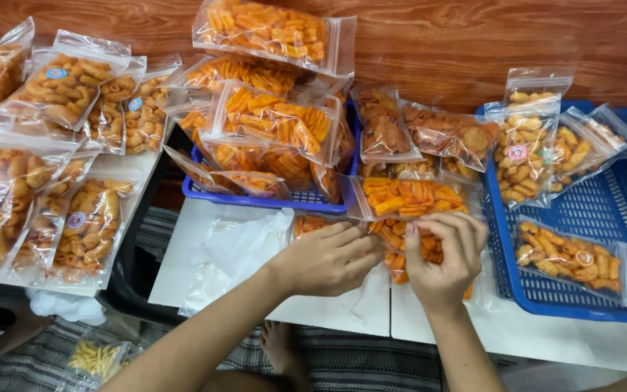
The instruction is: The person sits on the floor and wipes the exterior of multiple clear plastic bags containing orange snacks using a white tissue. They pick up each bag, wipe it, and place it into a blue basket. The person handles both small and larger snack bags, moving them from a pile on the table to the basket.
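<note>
My left hand (326,260) and my right hand (443,255) meet over a clear zip bag of orange ridged snacks (409,234) lying on a white board (328,308). Both hands pinch the bag, fingertips close together along one edge. My hands cover much of the bag. A second, similar bag of orange snacks (408,196) lies just beyond it, against the blue basket (270,201) piled with more such bags.
A blue tray (582,218) at the right holds bags of golden curled snacks. More filled bags cover the left side (59,91). Crumpled clear plastic (234,250) lies left of my hands. A wooden wall runs behind. A bare foot (281,348) shows below.
</note>
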